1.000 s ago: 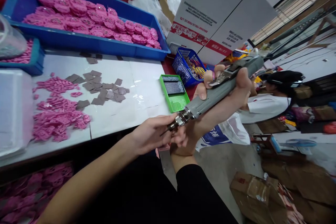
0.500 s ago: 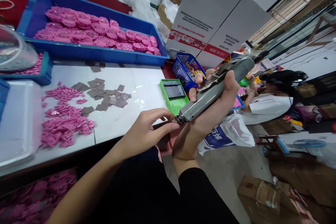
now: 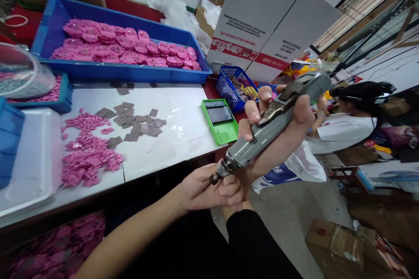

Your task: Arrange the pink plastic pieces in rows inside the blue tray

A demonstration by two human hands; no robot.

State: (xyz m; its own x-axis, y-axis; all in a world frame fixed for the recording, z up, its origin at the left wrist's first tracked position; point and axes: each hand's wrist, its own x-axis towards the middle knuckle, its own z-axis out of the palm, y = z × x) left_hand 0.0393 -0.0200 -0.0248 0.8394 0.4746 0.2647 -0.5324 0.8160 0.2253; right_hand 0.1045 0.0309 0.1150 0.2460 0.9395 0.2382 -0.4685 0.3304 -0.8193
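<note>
We see a white counter (image 3: pixel 183 109) carrying a long blue tray (image 3: pixel 49 26) filled with round pink pieces (image 3: pixel 131 45). In front of it lie loose small pink parts (image 3: pixel 88 157) beside a scatter of grey squares (image 3: pixel 134 120). A green tray (image 3: pixel 225 133) holding a dark grid sits at the counter's right edge, with a blue basket (image 3: pixel 229 80) just behind it. A big white carton (image 3: pixel 271 13) leans beyond. A person in a white top (image 3: pixel 340 130) sits at the far right.

Matt grey plastic screwdriver (image 3: pixel 273 128) (worn metal lever, shiny chuck), glossy blue plastic tray (image 3: pixel 52 26), smooth cardboard box (image 3: pixel 262 13)
</note>
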